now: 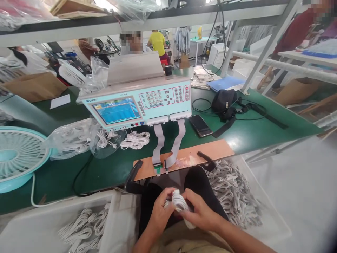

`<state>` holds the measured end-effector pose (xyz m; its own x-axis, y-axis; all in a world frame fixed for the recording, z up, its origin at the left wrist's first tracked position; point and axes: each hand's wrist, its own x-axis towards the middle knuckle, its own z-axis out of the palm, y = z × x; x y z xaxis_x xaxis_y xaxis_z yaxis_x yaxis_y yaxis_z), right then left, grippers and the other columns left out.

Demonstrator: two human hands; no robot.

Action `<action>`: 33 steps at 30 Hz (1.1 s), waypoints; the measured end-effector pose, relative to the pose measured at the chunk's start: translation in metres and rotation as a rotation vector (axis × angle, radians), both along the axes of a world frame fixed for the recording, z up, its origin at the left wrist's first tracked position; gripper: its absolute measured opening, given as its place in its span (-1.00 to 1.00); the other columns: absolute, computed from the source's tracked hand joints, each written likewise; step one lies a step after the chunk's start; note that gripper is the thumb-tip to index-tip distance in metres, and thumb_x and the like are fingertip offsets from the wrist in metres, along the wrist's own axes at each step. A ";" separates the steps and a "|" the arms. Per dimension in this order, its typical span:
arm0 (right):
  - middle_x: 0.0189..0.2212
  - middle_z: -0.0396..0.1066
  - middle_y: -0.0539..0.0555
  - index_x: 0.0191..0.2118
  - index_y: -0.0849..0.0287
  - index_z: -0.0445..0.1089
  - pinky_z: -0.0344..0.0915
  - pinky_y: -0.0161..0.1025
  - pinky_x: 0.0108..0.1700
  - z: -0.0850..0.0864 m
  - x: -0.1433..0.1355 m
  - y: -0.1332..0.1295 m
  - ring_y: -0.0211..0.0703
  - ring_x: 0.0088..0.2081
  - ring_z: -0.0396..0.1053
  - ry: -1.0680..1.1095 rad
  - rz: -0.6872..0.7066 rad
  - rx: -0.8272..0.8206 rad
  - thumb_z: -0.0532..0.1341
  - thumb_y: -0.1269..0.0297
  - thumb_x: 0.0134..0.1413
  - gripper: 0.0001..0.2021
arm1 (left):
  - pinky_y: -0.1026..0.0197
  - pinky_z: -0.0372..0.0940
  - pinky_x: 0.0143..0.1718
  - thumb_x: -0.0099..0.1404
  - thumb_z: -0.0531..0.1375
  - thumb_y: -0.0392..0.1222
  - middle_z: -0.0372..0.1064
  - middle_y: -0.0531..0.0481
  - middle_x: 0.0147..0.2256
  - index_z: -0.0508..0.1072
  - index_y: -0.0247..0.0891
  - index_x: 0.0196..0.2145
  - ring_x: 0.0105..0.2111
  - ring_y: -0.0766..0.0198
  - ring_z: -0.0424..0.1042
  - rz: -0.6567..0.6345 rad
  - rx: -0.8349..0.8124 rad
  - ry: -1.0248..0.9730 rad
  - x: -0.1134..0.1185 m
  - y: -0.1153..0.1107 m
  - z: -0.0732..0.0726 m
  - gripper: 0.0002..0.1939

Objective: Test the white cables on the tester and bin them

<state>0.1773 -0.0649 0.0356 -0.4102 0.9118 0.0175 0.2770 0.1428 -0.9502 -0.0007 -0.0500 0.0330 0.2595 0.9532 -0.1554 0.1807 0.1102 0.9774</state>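
Note:
A coiled white cable (pixel 179 201) is held above the lap, between both hands. My left hand (pixel 162 209) is closed on its left side, and my right hand (pixel 198 209) grips its right side. Beyond the hands, two grey ribbon cables (pixel 158 142) run from the tester (pixel 139 102) down to small connectors, one on a green board (pixel 158 170), at the edge of a copper-coloured board (pixel 184 158). On the tester a blue screen is lit. More coiled white cables (pixel 135 140) lie just in front of it.
Bins of bundled cables stand at the lower left (pixel 84 228) and right (pixel 234 193). A turquoise fan (pixel 21 154) is at the left. A phone (pixel 200 125) and black pouch (pixel 223 102) lie on the green table (pixel 276 135). Black armrests (pixel 134 175) flank the lap. People are in the background.

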 end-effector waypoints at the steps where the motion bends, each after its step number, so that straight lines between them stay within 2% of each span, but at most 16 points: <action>1: -0.41 0.19 -0.02 -0.34 0.17 0.23 0.09 -0.33 -0.38 -0.002 0.003 0.002 -0.23 -0.39 0.14 -0.056 0.027 0.095 0.14 0.41 -0.07 -0.89 | 0.26 0.23 -0.44 0.09 0.17 -0.02 0.29 0.00 -0.38 0.44 -0.26 -0.22 -0.45 0.26 0.28 -0.019 -0.058 -0.022 -0.004 0.000 0.001 -0.66; 4: -0.41 0.19 0.02 -0.36 0.17 0.22 0.08 -0.29 -0.36 -0.006 0.006 0.007 -0.19 -0.37 0.14 -0.197 0.141 0.340 0.13 0.41 -0.15 -0.87 | 0.35 0.11 -0.60 0.09 0.20 0.00 0.21 0.04 -0.45 0.48 -0.29 -0.39 -0.56 0.37 0.18 -0.079 -0.142 -0.086 -0.012 0.002 0.004 -0.72; 7: -0.44 0.22 0.03 -0.33 0.18 0.24 0.08 -0.27 -0.37 -0.005 0.003 0.007 -0.18 -0.40 0.13 -0.206 0.199 0.397 0.13 0.30 -0.05 -0.88 | 0.37 0.11 -0.58 0.09 0.22 -0.02 0.19 0.05 -0.48 0.47 -0.29 -0.49 -0.54 0.38 0.19 -0.128 -0.202 -0.159 -0.013 0.003 0.005 -0.75; 10: -0.46 0.25 0.02 -0.32 0.19 0.27 0.10 -0.29 -0.36 -0.004 -0.003 0.005 -0.22 -0.43 0.17 -0.115 0.154 0.256 0.04 0.20 0.13 -0.82 | 0.37 0.13 -0.59 0.09 0.23 -0.02 0.18 0.07 -0.49 0.46 -0.30 -0.49 -0.57 0.39 0.17 -0.164 -0.296 -0.227 -0.014 0.003 0.005 -0.74; 12: -0.52 0.23 -0.02 -0.41 0.20 0.28 0.10 -0.33 -0.39 -0.004 -0.007 0.004 -0.26 -0.47 0.16 -0.071 0.088 0.093 -0.07 0.21 0.22 -0.71 | 0.36 0.12 -0.61 0.09 0.23 -0.02 0.17 0.06 -0.47 0.46 -0.30 -0.49 -0.56 0.39 0.18 -0.176 -0.319 -0.227 -0.015 0.001 0.005 -0.75; 14: -0.57 0.20 -0.05 -0.48 0.21 0.29 0.08 -0.36 -0.44 -0.005 -0.010 0.004 -0.29 -0.51 0.14 -0.037 0.066 -0.077 -0.09 0.19 0.25 -0.64 | 0.34 0.14 -0.57 0.09 0.24 -0.06 0.18 0.05 -0.46 0.46 -0.30 -0.49 -0.53 0.36 0.19 -0.174 -0.291 -0.178 -0.017 0.000 0.005 -0.78; 17: -0.55 0.23 -0.06 -0.44 0.23 0.38 0.09 -0.40 -0.47 -0.004 -0.011 0.006 -0.30 -0.49 0.16 0.059 0.160 -0.265 0.05 0.12 0.18 -0.67 | 0.31 0.16 -0.41 0.07 0.25 -0.15 0.23 0.04 -0.45 0.47 -0.29 -0.49 -0.45 0.32 0.22 -0.173 -0.203 -0.091 -0.020 -0.004 0.007 -0.86; 19: -0.51 0.29 -0.04 -0.40 0.24 0.43 0.13 -0.40 -0.43 -0.001 -0.008 0.010 -0.28 -0.47 0.21 0.124 0.246 -0.315 0.12 0.11 0.12 -0.71 | 0.32 0.14 -0.37 0.01 0.27 -0.21 0.24 0.05 -0.45 0.45 -0.28 -0.49 -0.42 0.32 0.20 -0.171 -0.196 -0.085 -0.021 -0.008 0.011 -0.90; 24: -0.41 0.38 0.03 -0.30 0.22 0.49 0.22 -0.36 -0.33 0.019 0.002 0.025 -0.21 -0.39 0.32 0.143 0.466 -0.256 0.19 0.14 0.04 -0.75 | 0.39 0.02 -0.52 -0.13 0.26 -0.39 0.17 0.18 -0.52 0.31 -0.23 -0.41 -0.52 0.40 0.08 -0.149 -0.347 -0.095 -0.016 -0.017 0.024 -0.72; 27: -0.40 0.40 0.04 -0.30 0.21 0.50 0.24 -0.35 -0.31 0.035 0.003 0.028 -0.20 -0.38 0.33 0.083 0.548 -0.162 0.17 0.24 0.05 -0.80 | 0.40 -0.03 -0.56 -0.21 0.28 -0.45 0.16 0.22 -0.54 0.25 -0.21 -0.42 -0.54 0.42 0.04 -0.149 -0.390 -0.079 -0.014 -0.024 0.027 -0.62; 30: -0.44 0.37 0.02 -0.36 0.21 0.46 0.20 -0.36 -0.32 0.041 0.000 0.021 -0.23 -0.41 0.29 -0.014 0.523 -0.045 0.13 0.44 -0.03 -0.84 | 0.40 -0.01 -0.55 -0.20 0.29 -0.44 0.15 0.23 -0.55 0.22 -0.20 -0.42 -0.54 0.42 0.04 -0.144 -0.405 -0.082 -0.013 -0.030 0.030 -0.61; 33: -0.53 0.28 -0.05 -0.45 0.21 0.38 0.11 -0.40 -0.46 0.030 -0.007 0.009 -0.29 -0.50 0.20 -0.098 0.337 -0.047 0.11 0.53 -0.18 -0.85 | 0.39 0.04 -0.53 -0.13 0.27 -0.38 0.18 0.20 -0.54 0.24 -0.21 -0.43 -0.54 0.42 0.08 -0.089 -0.362 -0.073 -0.013 -0.030 0.030 -0.70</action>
<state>0.1705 -0.0554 0.0655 -0.6859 0.7237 -0.0757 0.3121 0.1987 -0.9290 -0.0134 -0.0799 0.0634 0.3618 0.8131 -0.4559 0.1368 0.4375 0.8888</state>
